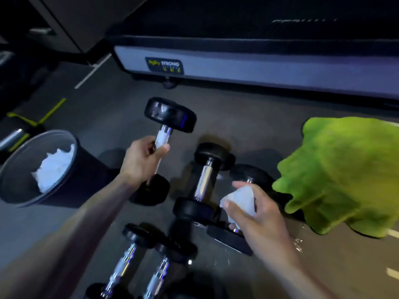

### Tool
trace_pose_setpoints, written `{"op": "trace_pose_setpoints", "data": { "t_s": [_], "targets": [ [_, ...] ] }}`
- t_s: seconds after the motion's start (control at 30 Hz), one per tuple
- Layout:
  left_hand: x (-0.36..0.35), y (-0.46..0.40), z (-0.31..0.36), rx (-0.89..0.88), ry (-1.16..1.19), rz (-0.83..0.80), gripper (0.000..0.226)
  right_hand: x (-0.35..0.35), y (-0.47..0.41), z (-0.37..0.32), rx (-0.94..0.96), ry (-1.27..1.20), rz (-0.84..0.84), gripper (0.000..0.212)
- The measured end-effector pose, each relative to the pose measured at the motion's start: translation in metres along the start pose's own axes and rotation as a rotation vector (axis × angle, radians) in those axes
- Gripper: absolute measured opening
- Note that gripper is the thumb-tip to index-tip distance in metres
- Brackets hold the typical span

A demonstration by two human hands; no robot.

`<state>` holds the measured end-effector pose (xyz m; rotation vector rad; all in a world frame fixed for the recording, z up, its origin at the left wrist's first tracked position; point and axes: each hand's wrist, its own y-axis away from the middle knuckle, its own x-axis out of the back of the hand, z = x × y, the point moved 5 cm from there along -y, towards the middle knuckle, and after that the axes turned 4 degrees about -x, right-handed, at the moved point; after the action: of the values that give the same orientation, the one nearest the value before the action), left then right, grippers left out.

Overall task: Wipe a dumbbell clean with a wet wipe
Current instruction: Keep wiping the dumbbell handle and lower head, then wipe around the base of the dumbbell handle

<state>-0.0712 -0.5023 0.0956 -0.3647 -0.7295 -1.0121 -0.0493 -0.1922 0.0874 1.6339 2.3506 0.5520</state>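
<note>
Two dumbbells (127,262) with chrome handles lie side by side at about 6 o'clock, nearest the camera, their lower ends cut off by the frame edge. Just above them, near the centre, the right hand (252,210) is closed around a crumpled white wet wipe (241,198), thumb pressed on its near edge and fingers curled behind it. That hand hovers over a flat black pack (228,238) lying on the floor (108,108), at roughly 5 o'clock.

At about 10 o'clock from the right hand, the left hand (141,160) is clenched around the handle of the dumbbell being cleaned (166,124). This dumbbell is tilted, its upper black head toward 12 o'clock and its lower head resting near the wrist; whether that lower head touches the floor cannot be told. A pale patch shows on the chrome handle just above the thumb.

Between the two hands another dumbbell (205,180) lies on the floor, pointing toward 12 o'clock, and a further black weight head (250,175) sits just beside it at its 3 o'clock side, partly hidden by the right hand.

At 9 o'clock stands a dark round bin (19,160) with crumpled white tissue (54,167) inside. At 3 o'clock a bright green cloth (341,175) is spread out. Across 12 o'clock runs the grey side rail of a machine (259,67) bearing a label that reads "STRONG".
</note>
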Motion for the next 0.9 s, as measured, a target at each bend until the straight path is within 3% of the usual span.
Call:
{"op": "trace_pose_setpoints", "data": {
  "t_s": [0.2, 0.5, 0.67, 0.77, 0.83, 0.9],
  "targets": [
    [-0.033, -0.058, -0.070, 0.191, -0.098, -0.073, 0.035, -0.023, -0.040, 0.019, -0.066, 0.111, -0.020, 0.051],
    [-0.089, -0.077, -0.119, 0.332, -0.252, -0.259, 0.033, -0.021, -0.068, 0.055, -0.183, 0.186, -0.008, 0.021],
    [-0.077, -0.073, -0.102, 0.247, -0.323, -0.396, 0.034, -0.031, -0.067, 0.047, -0.168, 0.168, 0.011, 0.027],
    [-0.048, -0.041, -0.088, 0.105, -0.209, -0.269, 0.040, -0.037, -0.057, 0.037, -0.116, 0.165, 0.004, 0.024],
    [-0.027, 0.000, -0.074, -0.017, -0.151, -0.162, 0.021, -0.038, -0.046, 0.034, -0.090, 0.175, 0.020, 0.026],
    [-0.009, 0.050, -0.065, -0.065, -0.060, -0.145, 0.017, -0.039, -0.032, 0.036, -0.080, 0.176, 0.028, 0.029]
  ]
}}
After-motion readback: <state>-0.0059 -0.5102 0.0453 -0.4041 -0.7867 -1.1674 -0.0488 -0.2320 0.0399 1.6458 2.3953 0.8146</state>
